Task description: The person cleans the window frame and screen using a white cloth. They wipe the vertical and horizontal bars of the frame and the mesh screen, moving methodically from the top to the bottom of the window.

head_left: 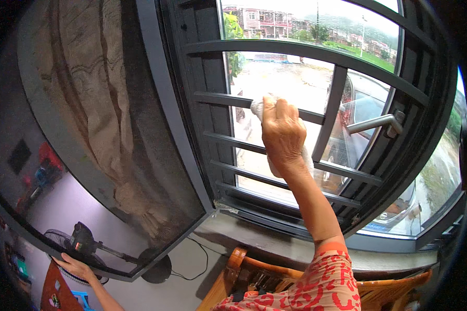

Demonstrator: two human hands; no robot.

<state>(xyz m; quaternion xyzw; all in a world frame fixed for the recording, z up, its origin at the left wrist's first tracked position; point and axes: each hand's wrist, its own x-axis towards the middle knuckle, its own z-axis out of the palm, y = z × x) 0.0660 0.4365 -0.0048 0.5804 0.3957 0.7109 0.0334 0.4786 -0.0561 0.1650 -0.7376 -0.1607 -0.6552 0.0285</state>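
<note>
My right hand point(284, 129) is closed around a white cloth point(257, 108), pressed against a dark horizontal bar point(224, 98) of the window grille. Part of the cloth hangs below, beside my wrist. Low on the left, my left hand point(75, 267) grips the bottom edge of the swung-open screen panel point(117, 276), which has a dark frame and see-through mesh. Some of its fingers are hidden by the frame. To the right of the bars, a grey window handle point(371, 124) sticks out from the sash.
Below the grille runs a window sill point(233, 228), with wooden furniture point(237, 259) under it. A brown curtain point(101, 103) and a black fan point(83, 241) show through the mesh. A cable point(205, 267) lies on the floor. Outside stands a parked vehicle point(366, 96).
</note>
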